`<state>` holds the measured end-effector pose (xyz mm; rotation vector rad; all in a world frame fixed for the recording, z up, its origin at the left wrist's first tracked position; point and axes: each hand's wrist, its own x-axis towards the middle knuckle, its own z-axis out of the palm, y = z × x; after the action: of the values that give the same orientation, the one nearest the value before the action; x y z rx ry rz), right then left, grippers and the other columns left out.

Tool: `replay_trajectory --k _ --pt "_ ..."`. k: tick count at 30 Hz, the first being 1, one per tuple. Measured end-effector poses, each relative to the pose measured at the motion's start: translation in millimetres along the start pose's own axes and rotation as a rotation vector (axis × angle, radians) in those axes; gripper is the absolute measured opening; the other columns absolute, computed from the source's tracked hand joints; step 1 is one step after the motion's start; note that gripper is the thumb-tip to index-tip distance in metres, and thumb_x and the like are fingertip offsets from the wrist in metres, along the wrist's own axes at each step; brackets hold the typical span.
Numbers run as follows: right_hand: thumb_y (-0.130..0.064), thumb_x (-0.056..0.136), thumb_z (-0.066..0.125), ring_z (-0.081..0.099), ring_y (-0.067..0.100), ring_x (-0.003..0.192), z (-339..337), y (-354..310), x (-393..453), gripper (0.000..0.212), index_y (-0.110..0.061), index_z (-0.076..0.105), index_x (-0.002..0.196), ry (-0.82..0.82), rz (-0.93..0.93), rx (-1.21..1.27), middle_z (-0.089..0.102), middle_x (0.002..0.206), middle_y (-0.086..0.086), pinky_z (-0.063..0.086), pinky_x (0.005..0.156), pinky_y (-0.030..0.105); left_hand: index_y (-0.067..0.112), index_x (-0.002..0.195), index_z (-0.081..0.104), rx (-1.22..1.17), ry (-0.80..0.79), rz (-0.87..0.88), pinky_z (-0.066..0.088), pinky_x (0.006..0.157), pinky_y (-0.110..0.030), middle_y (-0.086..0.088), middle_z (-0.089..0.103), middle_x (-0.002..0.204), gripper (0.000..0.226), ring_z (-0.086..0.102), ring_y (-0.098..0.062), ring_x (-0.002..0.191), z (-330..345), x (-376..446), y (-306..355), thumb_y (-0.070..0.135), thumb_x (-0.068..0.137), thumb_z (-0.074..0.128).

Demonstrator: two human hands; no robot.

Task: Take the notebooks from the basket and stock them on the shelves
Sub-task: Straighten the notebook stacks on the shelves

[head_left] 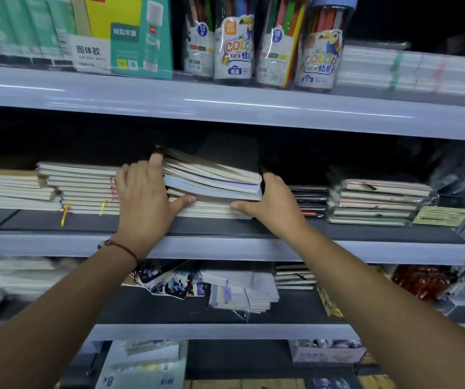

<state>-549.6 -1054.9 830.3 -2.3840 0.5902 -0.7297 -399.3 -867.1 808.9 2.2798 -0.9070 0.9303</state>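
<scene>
A stack of notebooks (214, 178) with cream page edges and a dark top cover lies on the middle shelf (225, 228), its upper part tilted up at the left. My left hand (144, 197) grips the stack's left end, fingers on top and thumb under the upper notebooks. My right hand (270, 203) holds the right end, thumb under the upper notebooks and fingers hidden behind the stack. The basket is out of view.
More notebook piles (79, 186) lie to the left and wrapped packs (377, 203) to the right on the same shelf. Crayon tubs (236, 43) and glue boxes (127, 37) stand on the shelf above. Loose notebooks (239, 293) lie on the shelf below.
</scene>
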Motion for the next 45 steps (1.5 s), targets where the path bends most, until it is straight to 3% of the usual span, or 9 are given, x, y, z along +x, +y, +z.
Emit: replay_trajectory --k 7,15,19,21,25,29,34,39,45 --pt "-0.042 0.087 0.072 0.058 -0.013 0.070 -5.3 4.4 -4.0 0.018 -0.029 0.060 0.085 0.010 -0.002 0.372 0.063 0.071 -0.032 0.039 0.066 0.008 0.008 0.155 0.019 -0.442 -0.085 -0.191 0.014 0.124 -0.048 -0.013 0.034 0.156 0.100 0.012 -0.030 0.149 -14.3 -12.8 28.5 0.052 0.082 0.071" --pt "-0.056 0.084 0.069 0.055 0.003 0.065 -4.0 15.5 1.8 0.040 -0.017 0.063 0.080 0.114 0.003 0.301 0.066 0.071 -0.005 0.044 0.064 0.028 0.024 0.147 0.040 -0.659 0.028 -0.163 0.041 0.105 -0.031 0.008 0.047 0.132 0.062 0.049 -0.010 0.124 -19.2 -30.5 13.5 0.030 0.092 0.069" --pt "-0.072 0.078 0.064 0.052 0.002 0.118 2.6 5.3 -5.4 0.080 -0.016 0.054 0.134 0.004 0.030 0.270 0.056 0.130 -0.018 0.043 0.098 0.025 0.021 0.141 0.043 -0.717 0.014 -0.400 0.044 0.106 -0.043 0.001 0.047 0.128 0.061 0.049 -0.016 0.117 -13.7 -37.0 18.0 0.039 0.090 0.069" --pt "-0.056 0.084 0.070 0.043 -0.001 0.112 10.0 1.0 -7.8 0.073 -0.012 0.048 0.138 0.016 0.040 0.321 0.045 0.118 -0.018 0.034 0.092 0.016 0.022 0.150 0.037 -0.785 -0.042 -0.466 0.042 0.109 -0.041 0.001 0.048 0.137 0.069 0.048 -0.014 0.123 -11.9 -45.5 24.9 0.039 0.091 0.068" --pt "-0.047 0.085 0.073 0.052 0.000 0.088 30.2 -6.5 -10.0 0.034 -0.030 0.047 0.097 0.127 -0.002 0.301 0.053 0.096 -0.021 0.036 0.070 0.006 0.027 0.158 0.019 -0.889 -0.116 -0.564 0.041 0.102 -0.029 0.004 0.051 0.137 0.082 0.049 -0.013 0.126 -6.8 -42.6 44.8 0.038 0.092 0.067" --pt "-0.049 0.085 0.072 0.041 0.008 0.061 22.0 -3.3 -6.4 0.044 -0.018 0.042 0.079 0.165 -0.016 0.250 0.048 0.071 -0.010 0.032 0.053 0.021 0.030 0.151 0.038 -1.027 -0.068 -0.684 0.039 0.078 -0.015 0.004 0.058 0.111 0.066 0.058 -0.006 0.102 -2.5 -41.4 48.7 0.034 0.092 0.069" --pt "-0.056 0.080 0.073 0.046 0.012 0.065 11.0 3.9 -2.1 0.050 -0.009 0.055 0.086 0.139 -0.028 0.183 0.060 0.075 -0.001 0.034 0.057 0.028 0.030 0.134 0.049 -0.969 -0.060 -0.608 0.045 0.077 -0.026 0.005 0.060 0.103 0.048 0.059 -0.007 0.086 -10.0 -35.4 36.0 0.038 0.091 0.069" --pt "-0.041 0.079 0.080 0.063 -0.008 0.084 -5.2 11.2 -3.4 0.029 -0.025 0.066 0.098 -0.029 -0.011 0.247 0.071 0.094 -0.018 0.044 0.070 0.009 0.030 0.154 0.023 -0.668 -0.101 -0.419 0.045 0.085 -0.033 0.014 0.051 0.124 0.085 0.061 -0.011 0.096 -20.0 -24.4 26.7 0.059 0.086 0.065" --pt "-0.040 0.076 0.083 0.065 -0.001 0.099 -0.8 15.5 2.8 0.049 -0.022 0.067 0.118 0.063 0.005 0.220 0.071 0.109 -0.015 0.051 0.085 0.020 0.011 0.118 0.054 -0.367 -0.006 -0.327 0.041 0.064 -0.036 0.007 0.067 0.083 0.054 0.063 -0.026 0.083 -17.4 5.2 14.4 0.057 0.090 0.061"
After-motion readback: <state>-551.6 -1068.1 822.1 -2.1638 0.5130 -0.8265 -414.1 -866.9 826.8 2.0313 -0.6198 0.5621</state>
